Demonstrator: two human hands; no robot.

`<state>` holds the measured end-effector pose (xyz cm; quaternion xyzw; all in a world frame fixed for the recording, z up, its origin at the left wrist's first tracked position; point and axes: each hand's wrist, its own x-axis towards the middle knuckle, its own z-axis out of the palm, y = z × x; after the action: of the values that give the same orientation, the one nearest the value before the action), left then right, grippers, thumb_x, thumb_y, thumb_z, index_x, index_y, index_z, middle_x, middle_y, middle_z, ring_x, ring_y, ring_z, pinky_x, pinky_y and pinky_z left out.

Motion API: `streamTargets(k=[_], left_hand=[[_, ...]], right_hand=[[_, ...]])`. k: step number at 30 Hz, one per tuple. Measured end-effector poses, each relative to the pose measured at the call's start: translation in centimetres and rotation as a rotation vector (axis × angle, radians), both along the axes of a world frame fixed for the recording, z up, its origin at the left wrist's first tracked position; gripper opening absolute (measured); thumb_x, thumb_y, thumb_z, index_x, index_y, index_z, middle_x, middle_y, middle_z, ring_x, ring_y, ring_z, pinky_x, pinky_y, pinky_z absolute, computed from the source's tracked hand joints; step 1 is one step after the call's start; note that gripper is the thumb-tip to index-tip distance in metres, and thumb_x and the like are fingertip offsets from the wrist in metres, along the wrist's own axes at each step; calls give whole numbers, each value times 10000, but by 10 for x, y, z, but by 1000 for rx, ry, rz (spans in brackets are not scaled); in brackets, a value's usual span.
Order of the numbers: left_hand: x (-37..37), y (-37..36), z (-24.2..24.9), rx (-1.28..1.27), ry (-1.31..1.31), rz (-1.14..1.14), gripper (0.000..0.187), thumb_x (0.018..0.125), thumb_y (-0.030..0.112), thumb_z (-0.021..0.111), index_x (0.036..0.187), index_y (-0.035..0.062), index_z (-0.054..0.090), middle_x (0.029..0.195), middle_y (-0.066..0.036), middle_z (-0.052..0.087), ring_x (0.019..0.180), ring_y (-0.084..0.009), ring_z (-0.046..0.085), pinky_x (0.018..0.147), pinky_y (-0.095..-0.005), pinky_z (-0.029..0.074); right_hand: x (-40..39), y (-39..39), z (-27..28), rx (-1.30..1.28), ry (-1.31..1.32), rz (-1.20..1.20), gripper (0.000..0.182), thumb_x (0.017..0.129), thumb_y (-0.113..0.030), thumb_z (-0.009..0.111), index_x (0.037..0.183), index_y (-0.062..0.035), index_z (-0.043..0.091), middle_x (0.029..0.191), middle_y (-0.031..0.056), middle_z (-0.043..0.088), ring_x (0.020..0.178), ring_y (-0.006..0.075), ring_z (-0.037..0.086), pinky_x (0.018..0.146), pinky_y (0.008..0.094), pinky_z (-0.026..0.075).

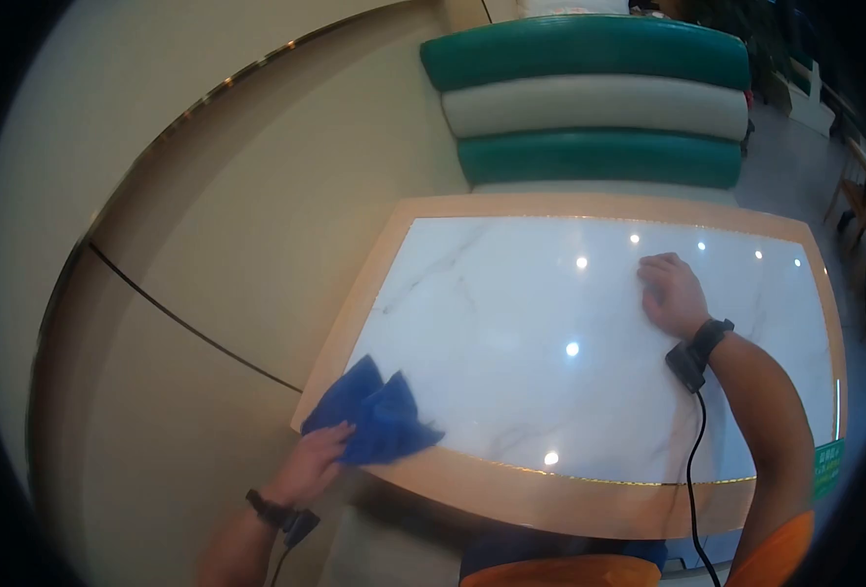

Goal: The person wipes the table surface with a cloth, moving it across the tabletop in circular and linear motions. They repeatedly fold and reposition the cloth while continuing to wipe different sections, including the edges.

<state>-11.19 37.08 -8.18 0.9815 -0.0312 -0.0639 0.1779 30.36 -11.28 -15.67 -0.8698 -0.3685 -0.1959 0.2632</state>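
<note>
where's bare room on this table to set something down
The widest bare patch is the middle of the white tabletop, between the blue cloth and the right hand; it runs to the far left corner, by the wall. The near left corner is crowded by the cloth and left hand, the right side by the right forearm and cable.

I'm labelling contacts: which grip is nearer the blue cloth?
Left. The left grip touches the blue cloth at the near left of the table; the right grip is well away, toward the far right.
</note>
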Motion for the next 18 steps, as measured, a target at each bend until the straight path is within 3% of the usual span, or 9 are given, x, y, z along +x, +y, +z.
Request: streamTargets(k=[4,8,12,15,18], left_hand=[[-9,10,6,-84,112,19,237,899,104,596,1092,-28,631,1514,-251,467,1443,-406,400,1183,-547,300],[33,0,-9,167,101,-6,421,910,106,582,1306,-32,553,1582,-276,331,1506,-413,270,1214,-560,226],[124,-1,-17,206,87,44,670,939,102,549,1556,7,307,1636,-259,225,1539,-417,179,1224,-587,158],[208,11,-30,243,17,56,538,1095,310,391,1587,113,299,1643,-234,230,1540,-387,202,1218,-593,170],[295,35,-57,230,-24,79,545,1100,337,362,1599,137,275,1652,-220,236,1547,-375,191,1219,-593,172]], right_hand=[[1,-1,-5,2,-1,-5,315,746,-49,625,1056,-20,672,1243,138,669,1181,361,571,1017,471,475],[0,1,0,-1,-1,4,328,740,-47,621,1062,-10,672,1239,141,668,1178,359,573,1014,468,476],[0,3,6,-51,25,-21,326,749,-54,630,1069,-13,674,1245,135,665,1180,351,571,1023,461,473],[1,3,9,-65,35,-19,316,756,-54,630,1066,-15,675,1249,134,663,1183,352,570,1024,466,475],[2,6,-6,-73,23,-28,320,758,-47,621,1072,-17,672,1250,145,660,1181,364,571,1018,473,477]])
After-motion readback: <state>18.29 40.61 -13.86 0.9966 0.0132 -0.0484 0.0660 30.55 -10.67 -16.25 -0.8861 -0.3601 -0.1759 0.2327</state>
